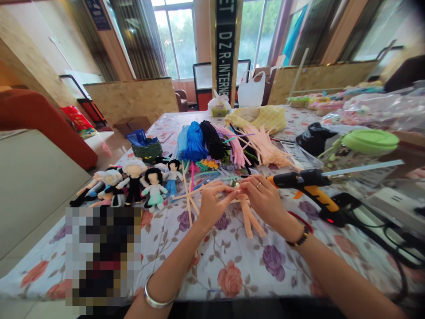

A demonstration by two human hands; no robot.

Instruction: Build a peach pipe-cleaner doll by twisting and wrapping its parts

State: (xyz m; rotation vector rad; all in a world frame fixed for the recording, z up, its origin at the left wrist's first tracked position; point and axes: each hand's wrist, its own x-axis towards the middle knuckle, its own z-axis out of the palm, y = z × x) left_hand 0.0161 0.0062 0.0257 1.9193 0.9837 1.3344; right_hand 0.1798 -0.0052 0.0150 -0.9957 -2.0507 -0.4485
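My left hand (215,199) and my right hand (264,199) meet over the table, fingertips pinched together. Below them hangs a peach pipe-cleaner figure (247,217) with two fuzzy legs; its upper part is hidden by my right fingers, which close on it. What my left thumb and finger pinch is too small to make out. Loose peach pipe cleaners (188,199) lie crossed just left of my left hand. Right of my right hand rests a black and orange glue gun (308,188), a long glue stick (365,168) poking from its back.
Finished pipe-cleaner dolls (133,181) crowd the left side, near a green basket (148,149). Bundles of blue pipe cleaners (191,141) and peach pipe cleaners (265,146) lie behind my hands. A green-lidded jar (368,144) and black cables (378,248) are at the right. One left area is pixelated.
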